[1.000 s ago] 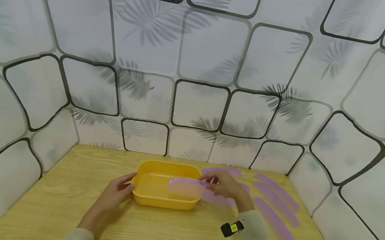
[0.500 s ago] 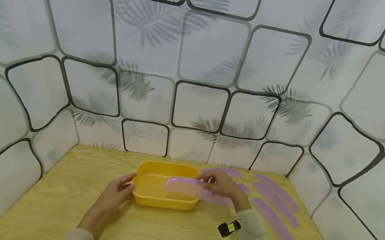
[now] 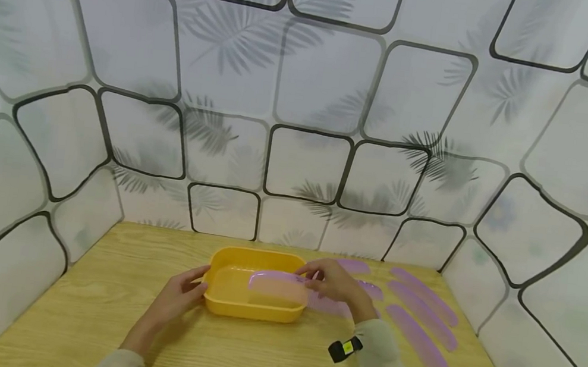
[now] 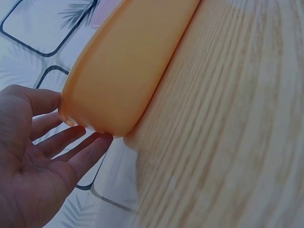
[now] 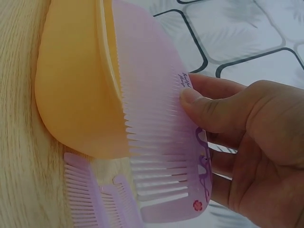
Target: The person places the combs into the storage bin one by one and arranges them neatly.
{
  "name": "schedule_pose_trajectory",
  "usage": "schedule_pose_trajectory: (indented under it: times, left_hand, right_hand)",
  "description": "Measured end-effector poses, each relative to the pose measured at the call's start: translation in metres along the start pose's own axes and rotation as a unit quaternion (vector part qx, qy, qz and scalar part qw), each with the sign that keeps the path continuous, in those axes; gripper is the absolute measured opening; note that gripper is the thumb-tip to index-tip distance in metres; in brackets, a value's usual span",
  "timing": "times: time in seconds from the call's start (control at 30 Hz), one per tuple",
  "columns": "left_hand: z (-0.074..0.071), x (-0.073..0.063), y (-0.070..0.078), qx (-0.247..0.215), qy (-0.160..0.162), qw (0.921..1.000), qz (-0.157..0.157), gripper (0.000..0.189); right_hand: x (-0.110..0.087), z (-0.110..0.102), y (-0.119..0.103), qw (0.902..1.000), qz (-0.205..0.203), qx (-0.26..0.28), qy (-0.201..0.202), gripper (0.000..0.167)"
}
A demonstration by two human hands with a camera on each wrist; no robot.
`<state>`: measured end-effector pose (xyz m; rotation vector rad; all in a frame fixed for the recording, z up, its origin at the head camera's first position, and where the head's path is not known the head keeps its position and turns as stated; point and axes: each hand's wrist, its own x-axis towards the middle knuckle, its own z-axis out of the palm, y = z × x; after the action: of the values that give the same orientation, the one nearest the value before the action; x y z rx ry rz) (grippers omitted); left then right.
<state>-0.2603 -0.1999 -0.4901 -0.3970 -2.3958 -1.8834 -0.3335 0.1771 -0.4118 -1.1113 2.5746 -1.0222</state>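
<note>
My right hand (image 3: 332, 280) pinches a translucent purple comb (image 5: 152, 95) by its spine, thumb on the near face and fingers behind. The comb has fine teeth at one end, wide teeth at the other, and a small red flower print. In the head view its far end overlaps the inside of a yellow plastic basin (image 3: 253, 311). My left hand (image 3: 175, 293) holds the basin at its left end, with thumb and fingertips spread round the rim and outer wall (image 4: 118, 66). More purple combs (image 5: 85, 190) lie on the table below the held one, partly hidden by my right hand in the head view.
Three purple combs (image 3: 422, 346) lie slanted at the right of the wood-grain table (image 3: 233, 356). Another comb (image 3: 354, 266) lies behind my right hand. A patterned white curtain (image 3: 306, 167) encloses the table at the back and sides.
My right hand has shifted slightly left with the comb, which now reaches further over the basin. The left hand and the basin keep their places.
</note>
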Motion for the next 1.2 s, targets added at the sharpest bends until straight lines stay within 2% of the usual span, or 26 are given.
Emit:
schedule_pose_trajectory:
  times: [0.43,0.73,1.0,1.2]
  left_hand:
    - [0.001,-0.001,0.0,0.012,0.002,0.9999,0.002,0.052]
    - [0.002,0.001,0.001,0.012,0.006,0.9998,-0.011,0.052]
    - [0.001,0.0,0.0,0.003,0.002,0.9999,-0.016,0.054]
    - [0.001,0.001,-0.001,0.001,0.002,0.9999,-0.015,0.053]
  right_hand:
    - [0.011,0.004,-0.008,0.9999,0.015,0.001,-0.004,0.024]
    - [0.024,0.01,-0.014,0.9998,0.014,-0.01,-0.006,0.024]
    - [0.033,0.013,-0.022,0.9999,0.006,0.009,-0.001,0.025]
    - [0.037,0.018,-0.02,0.9998,0.013,0.014,0.003,0.025]
